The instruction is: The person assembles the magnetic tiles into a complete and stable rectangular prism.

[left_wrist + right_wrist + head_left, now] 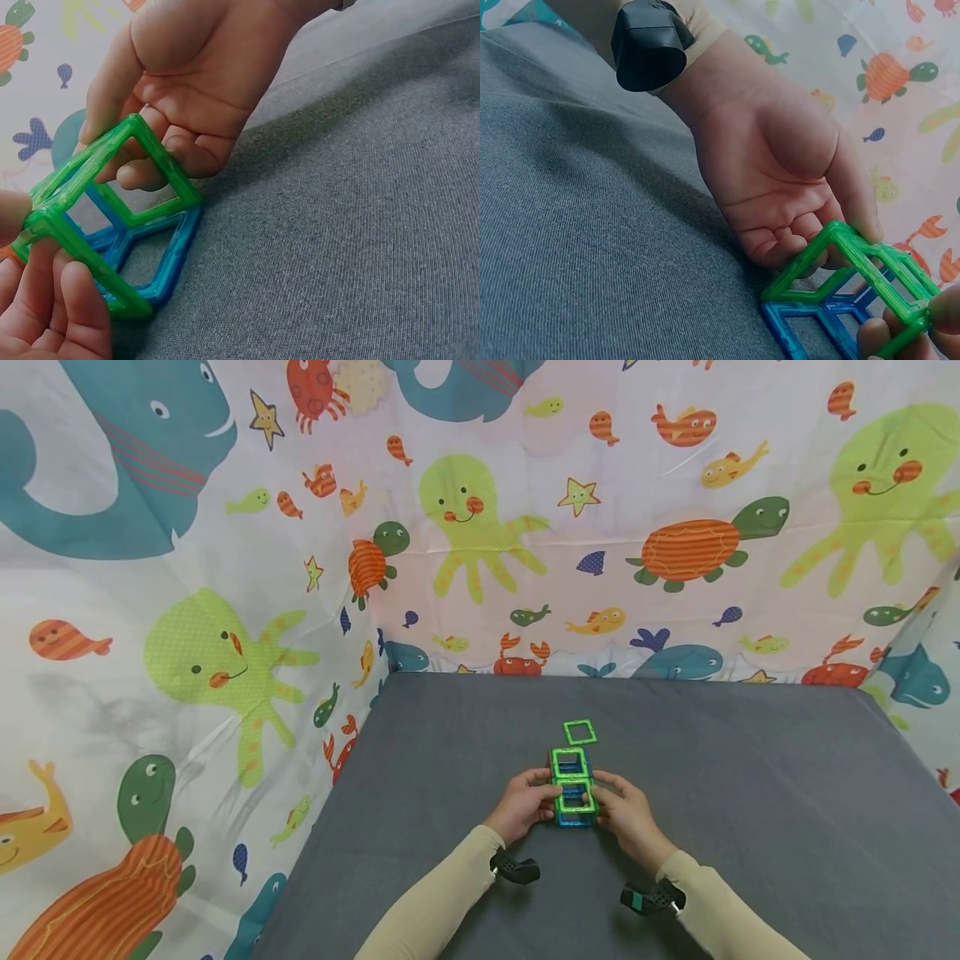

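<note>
A block of green and blue magnetic tile frames [573,782] stands on the grey cloth, green squares on top and blue ones at the base. My left hand [521,806] grips its left side, thumb on the top edge; my right hand [628,814] grips the right side likewise. In the left wrist view, the right hand [202,71] has its thumb on the upper green edge and its fingers curled against the side. The left hand [769,154] holds similarly in the right wrist view. The block's near end is open. Beyond it lies a loose green square tile [580,722].
Grey cloth [750,793] covers the table. A white sheet with printed sea animals [510,518] hangs behind and at the sides. Each wrist wears a black camera device [516,867].
</note>
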Demonstrator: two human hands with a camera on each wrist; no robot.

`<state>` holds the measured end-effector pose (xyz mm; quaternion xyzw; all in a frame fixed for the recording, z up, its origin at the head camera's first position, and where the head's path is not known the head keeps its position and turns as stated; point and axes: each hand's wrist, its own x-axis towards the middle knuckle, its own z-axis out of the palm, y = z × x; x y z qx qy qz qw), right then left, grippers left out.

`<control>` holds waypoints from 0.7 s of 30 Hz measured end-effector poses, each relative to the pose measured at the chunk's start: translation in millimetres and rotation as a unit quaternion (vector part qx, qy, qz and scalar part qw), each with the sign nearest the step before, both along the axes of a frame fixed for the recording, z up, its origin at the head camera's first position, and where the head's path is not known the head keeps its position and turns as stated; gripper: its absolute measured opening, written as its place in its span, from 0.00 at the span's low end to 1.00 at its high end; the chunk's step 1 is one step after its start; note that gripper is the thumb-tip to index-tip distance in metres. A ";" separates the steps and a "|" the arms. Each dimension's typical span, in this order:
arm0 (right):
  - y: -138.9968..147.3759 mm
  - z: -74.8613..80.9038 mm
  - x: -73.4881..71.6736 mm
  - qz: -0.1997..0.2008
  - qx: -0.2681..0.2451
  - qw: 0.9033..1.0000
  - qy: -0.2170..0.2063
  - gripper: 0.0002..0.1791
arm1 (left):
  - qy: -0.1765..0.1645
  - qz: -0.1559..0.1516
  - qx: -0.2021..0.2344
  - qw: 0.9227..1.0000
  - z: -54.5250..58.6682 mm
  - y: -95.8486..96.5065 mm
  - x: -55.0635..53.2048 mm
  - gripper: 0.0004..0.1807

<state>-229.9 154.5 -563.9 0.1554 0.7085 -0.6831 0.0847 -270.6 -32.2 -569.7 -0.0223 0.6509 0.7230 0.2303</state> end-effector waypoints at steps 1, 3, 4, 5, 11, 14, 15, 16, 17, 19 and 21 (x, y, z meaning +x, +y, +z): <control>0.9 -0.2 0.6 0.000 -0.001 1.000 0.000 0.26 | 0.001 -0.002 -0.001 1.000 -0.5 0.3 -0.2 0.25; 3.1 -0.6 2.9 -0.002 -0.002 1.000 0.003 0.27 | 0.006 0.000 -0.004 1.000 -1.8 0.8 -0.9 0.24; 4.5 -0.4 4.9 -0.003 -0.003 1.000 0.004 0.27 | 0.009 0.002 -0.006 1.000 -2.7 0.8 -1.7 0.24; 6.2 -0.1 7.4 -0.006 -0.002 1.000 0.006 0.28 | 0.009 0.009 -0.007 1.000 -3.3 0.8 -2.9 0.24; 17.5 2.3 29.5 -0.020 -0.043 0.999 0.007 0.33 | 0.052 0.076 -0.039 0.995 -2.0 0.1 -18.0 0.21; 18.4 2.5 40.2 -0.021 -0.091 0.996 -0.005 0.35 | 0.096 0.082 -0.082 0.989 2.0 -0.7 -29.0 0.21; 17.8 2.1 43.2 -0.019 -0.106 0.994 -0.009 0.36 | 0.110 0.079 -0.096 0.986 3.3 -0.5 -32.4 0.22; 16.6 1.9 46.0 -0.017 -0.123 0.992 -0.012 0.36 | 0.126 0.072 -0.113 0.983 4.4 -0.2 -35.7 0.23; 15.0 1.9 48.4 -0.016 -0.137 0.990 -0.015 0.37 | 0.141 0.064 -0.127 0.980 5.7 0.2 -38.8 0.25; 11.6 1.6 52.3 -0.014 -0.162 0.987 -0.015 0.38 | 0.167 0.039 -0.149 0.974 7.8 1.3 -44.0 0.27; 7.9 1.6 54.7 -0.013 -0.180 0.984 -0.015 0.38 | 0.180 0.013 -0.161 0.970 9.0 2.7 -48.7 0.28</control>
